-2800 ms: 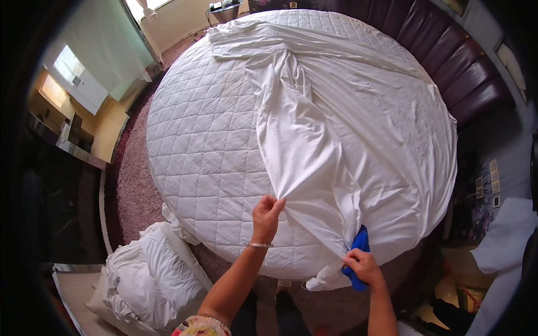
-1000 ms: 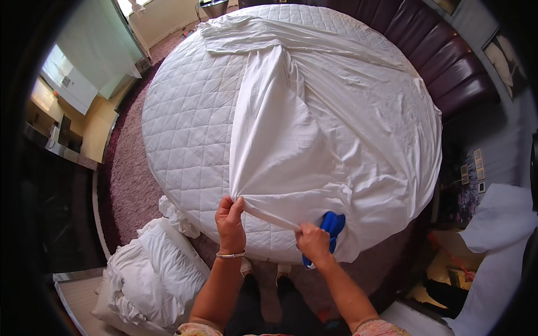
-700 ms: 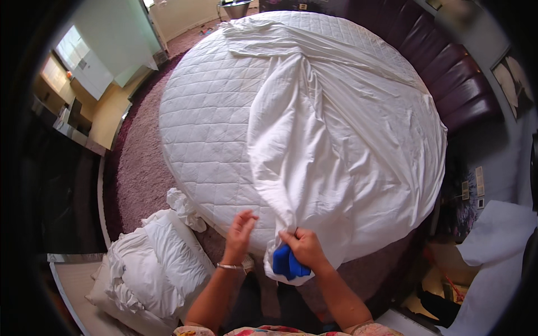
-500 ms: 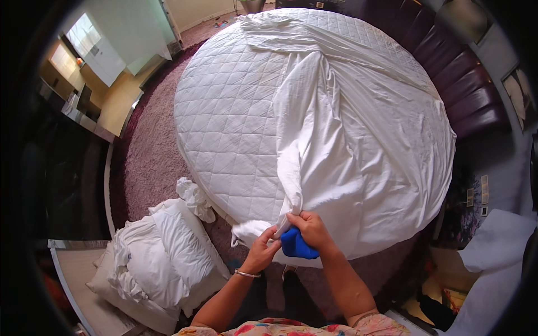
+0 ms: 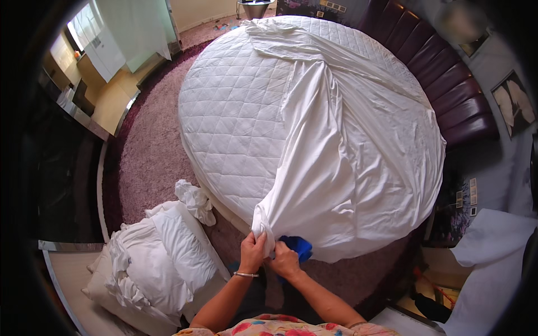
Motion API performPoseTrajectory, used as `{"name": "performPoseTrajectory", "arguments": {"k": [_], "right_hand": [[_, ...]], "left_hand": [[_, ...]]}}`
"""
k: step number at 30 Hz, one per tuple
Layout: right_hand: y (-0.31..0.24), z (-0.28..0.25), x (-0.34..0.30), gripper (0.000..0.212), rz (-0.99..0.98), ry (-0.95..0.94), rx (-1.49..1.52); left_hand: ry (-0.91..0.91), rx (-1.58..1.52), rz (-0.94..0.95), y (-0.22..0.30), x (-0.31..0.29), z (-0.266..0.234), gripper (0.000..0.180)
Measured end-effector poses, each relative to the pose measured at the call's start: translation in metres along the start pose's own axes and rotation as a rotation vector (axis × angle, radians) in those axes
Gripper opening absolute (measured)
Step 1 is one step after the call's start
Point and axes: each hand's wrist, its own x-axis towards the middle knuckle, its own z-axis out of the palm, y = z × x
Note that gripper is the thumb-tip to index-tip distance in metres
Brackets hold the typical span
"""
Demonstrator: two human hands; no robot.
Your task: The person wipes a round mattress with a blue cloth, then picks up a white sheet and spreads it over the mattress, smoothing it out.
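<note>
A white bed sheet [image 5: 319,185] lies bunched across the right part of a round bed. My left hand [image 5: 252,253] is closed on the gathered edge of this sheet at the bed's near rim. Close beside it on the right, my right hand [image 5: 284,261] is closed, with a blue cloth [image 5: 300,247] bulging out past its knuckles. Whether the right fingers also pinch the sheet is hidden. On the bed's left side the quilted white mattress cover [image 5: 230,123] lies bare.
A heap of white bedding [image 5: 162,252] sits at the lower left, with a crumpled white cloth [image 5: 195,203] by it. A dark padded headboard [image 5: 443,73] curves along the far right. Purplish carpet [image 5: 148,151] surrounds the bed. White fabric [image 5: 493,263] hangs at the lower right.
Both hands have shifted left along the near rim, pulling the sheet's edge with them and stretching its folds. The blue cloth has moved with the right hand, now partly behind it.
</note>
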Motion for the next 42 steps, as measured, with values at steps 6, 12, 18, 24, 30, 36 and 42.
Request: {"name": "performPoseTrajectory", "arguments": {"k": [6, 12, 18, 24, 30, 36, 42], "right_hand": [[-0.023, 0.036, -0.019, 0.023, 0.092, -0.18, 0.07], [-0.029, -0.003, -0.037, 0.024, -0.092, -0.56, 0.132], [-0.002, -0.002, -0.044, 0.026, 0.011, -0.631, 0.006], [0.009, -0.031, -0.012, 0.029, 0.053, -0.764, -0.359], [-0.02, -0.062, 0.072, 0.034, 0.036, -0.088, -0.269], [0.019, -0.019, 0.127, 0.022, 0.023, -0.231, -0.645], [0.029, -0.034, 0.125, 0.018, 0.081, -0.347, -0.621]], "left_hand": [[-0.013, -0.004, -0.033, 0.012, -0.028, -0.049, 0.025], [-0.126, -0.153, -0.344, 0.002, -0.002, -0.072, 0.024], [-0.135, -0.082, -0.168, 0.006, 0.026, -0.036, 0.019], [-0.195, 0.135, 0.101, -0.003, -0.013, -0.035, 0.016], [-0.28, 0.511, 0.267, -0.02, -0.056, -0.034, 0.017], [-0.35, 0.694, 0.427, -0.001, -0.057, -0.014, 0.015], [-0.438, 0.706, 0.382, -0.012, -0.048, -0.029, 0.015]]}}
